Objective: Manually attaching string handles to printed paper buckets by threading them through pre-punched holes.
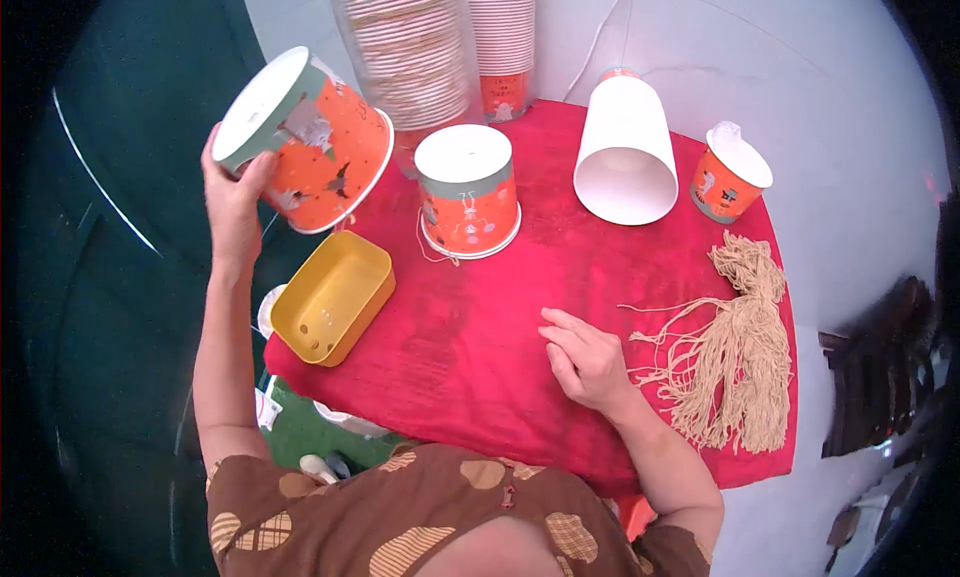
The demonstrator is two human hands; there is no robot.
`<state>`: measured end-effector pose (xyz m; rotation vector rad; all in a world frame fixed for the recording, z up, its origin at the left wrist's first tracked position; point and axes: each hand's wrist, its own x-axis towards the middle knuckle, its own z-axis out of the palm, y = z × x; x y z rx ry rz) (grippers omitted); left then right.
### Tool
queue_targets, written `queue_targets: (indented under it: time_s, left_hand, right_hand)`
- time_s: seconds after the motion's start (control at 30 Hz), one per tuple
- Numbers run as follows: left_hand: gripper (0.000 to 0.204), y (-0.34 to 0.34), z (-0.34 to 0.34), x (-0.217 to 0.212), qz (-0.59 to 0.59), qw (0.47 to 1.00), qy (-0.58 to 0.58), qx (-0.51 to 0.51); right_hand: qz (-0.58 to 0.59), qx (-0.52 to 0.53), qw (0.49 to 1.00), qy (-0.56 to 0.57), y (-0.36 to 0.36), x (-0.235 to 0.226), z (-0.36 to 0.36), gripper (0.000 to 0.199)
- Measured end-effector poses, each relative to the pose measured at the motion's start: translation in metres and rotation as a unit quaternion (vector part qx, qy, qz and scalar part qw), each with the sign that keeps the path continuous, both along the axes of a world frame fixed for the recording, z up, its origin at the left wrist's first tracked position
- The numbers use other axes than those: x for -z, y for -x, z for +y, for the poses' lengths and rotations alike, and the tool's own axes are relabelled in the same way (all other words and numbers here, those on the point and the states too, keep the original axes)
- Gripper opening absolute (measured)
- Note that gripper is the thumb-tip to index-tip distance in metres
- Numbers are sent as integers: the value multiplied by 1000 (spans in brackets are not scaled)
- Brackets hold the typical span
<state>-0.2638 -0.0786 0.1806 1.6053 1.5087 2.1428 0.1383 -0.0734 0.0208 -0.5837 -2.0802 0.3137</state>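
Observation:
My left hand [238, 202] grips an orange and grey paper bucket [335, 152] by its base end, thumb on the printed side. The bucket is tilted, its white bottom facing up and left and its rim toward the table, with a bit of string near the rim. A similar paper bucket [470, 212] stands upside down on the red cloth, a thin string trailing from its rim. My right hand [588, 362] hovers at or just over the cloth, fingers loosely bent and apart, with nothing visible in it. Beside it lies a bundle of tan strings [745, 367], loose ends spread toward the hand.
A yellow plastic box [335, 297] with a few holes sits at the table's left edge. Two tall stacks of paper buckets [410, 52] rise against the wall. A white stack of cups [628, 147] lies on its side, and a small orange cup [730, 177] stands at the right.

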Motion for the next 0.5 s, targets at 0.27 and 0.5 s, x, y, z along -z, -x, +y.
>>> queue_targets:
  time_s: [0.27, 0.5]
  left_hand:
    - [71, 15, 61, 32, -86, 991, 14, 101]
    - [68, 2, 85, 39, -115, 985, 40, 120]
  right_hand:
    - [-24, 28, 999, 24, 0, 13, 8, 11]
    - [-43, 27, 998, 27, -2, 15, 9, 10]
